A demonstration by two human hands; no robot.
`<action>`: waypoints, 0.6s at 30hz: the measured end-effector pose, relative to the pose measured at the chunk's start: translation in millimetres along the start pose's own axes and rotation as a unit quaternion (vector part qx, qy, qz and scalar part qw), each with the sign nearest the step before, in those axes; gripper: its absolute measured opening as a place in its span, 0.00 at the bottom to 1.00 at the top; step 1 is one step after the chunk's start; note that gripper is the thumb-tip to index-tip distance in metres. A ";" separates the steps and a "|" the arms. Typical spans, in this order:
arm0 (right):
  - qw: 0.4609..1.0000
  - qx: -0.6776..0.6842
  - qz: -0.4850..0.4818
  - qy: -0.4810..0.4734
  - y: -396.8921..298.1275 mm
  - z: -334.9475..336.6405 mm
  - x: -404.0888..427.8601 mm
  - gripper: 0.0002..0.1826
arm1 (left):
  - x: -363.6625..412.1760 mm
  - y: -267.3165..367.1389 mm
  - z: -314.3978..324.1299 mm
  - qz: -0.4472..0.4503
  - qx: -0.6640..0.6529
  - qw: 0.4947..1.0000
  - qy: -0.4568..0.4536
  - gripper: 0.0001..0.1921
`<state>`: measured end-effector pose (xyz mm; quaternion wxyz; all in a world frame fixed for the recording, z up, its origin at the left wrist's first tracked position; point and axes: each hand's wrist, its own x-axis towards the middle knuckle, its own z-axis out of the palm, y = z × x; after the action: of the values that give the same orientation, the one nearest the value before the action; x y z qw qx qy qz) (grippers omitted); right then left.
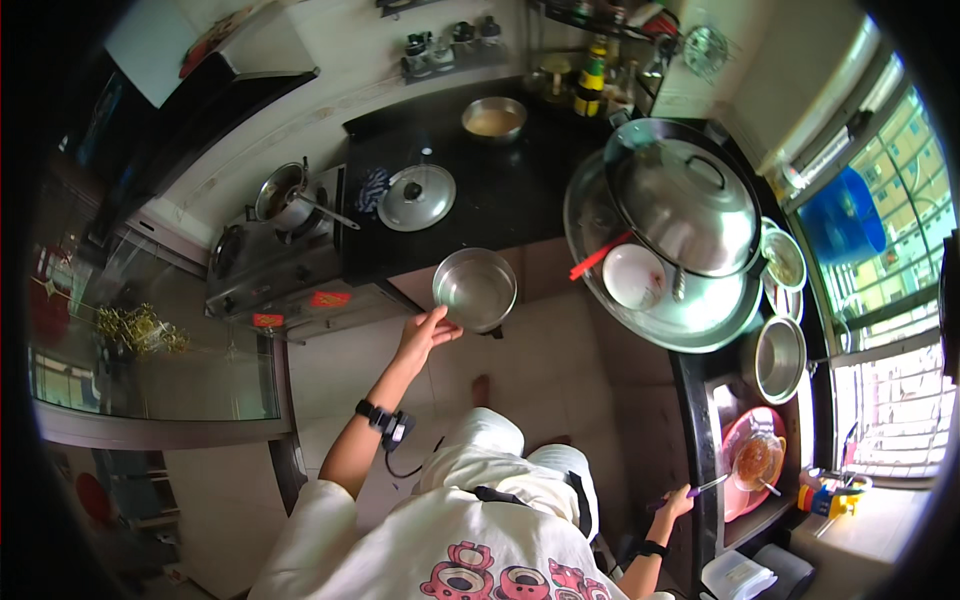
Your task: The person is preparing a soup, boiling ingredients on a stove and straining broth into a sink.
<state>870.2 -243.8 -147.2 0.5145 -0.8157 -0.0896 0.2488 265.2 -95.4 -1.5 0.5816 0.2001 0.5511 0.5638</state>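
My left hand (427, 339) grips the near rim of a round, shallow metal bowl (475, 291) between thumb and fingers. The bowl is off the counter, in the air over the floor by the counter's front edge, and no food can be made out in it. Far to the right, my right hand (678, 501) is closed around the purple handle of a long metal utensil (709, 484). Its shaft reaches over a pink basin (736, 504) in the sink. At the shaft's far end, over the basin, is a round vessel or strainer (757, 461) with orange-brown contents.
A lidded wok (686, 202) overlaps a large metal basin (585, 225) holding a white bowl (634, 276) and red chopsticks (600, 255). A pot (285, 199) stands on the gas stove (277, 270). A pot lid (416, 199) and another metal bowl (493, 120) rest on the black counter.
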 end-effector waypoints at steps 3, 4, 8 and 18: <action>0.991 -0.033 0.128 -0.022 -16.9 -4.9 16.3 0.12 | 64.3 19.1 -27.8 0.009 -0.025 1.000 0.013 0.17; 0.992 0.002 0.116 -0.049 -23.3 -10.1 25.4 0.12 | 90.3 23.0 -31.4 0.016 -0.021 1.000 0.000 0.17; 0.997 0.072 -0.010 -0.036 -75.0 -30.5 37.7 0.16 | 179.5 22.6 -27.6 -0.010 0.012 1.000 -0.027 0.18; 0.977 0.092 -0.059 -0.184 -331.5 81.4 -179.9 0.13 | 269.9 5.1 17.1 -0.054 -0.042 0.997 0.042 0.16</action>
<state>711.4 -100.8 174.0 0.5757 -0.6986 -0.2075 0.3709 212.1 149.3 -104.0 0.5959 0.1212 0.5606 0.5621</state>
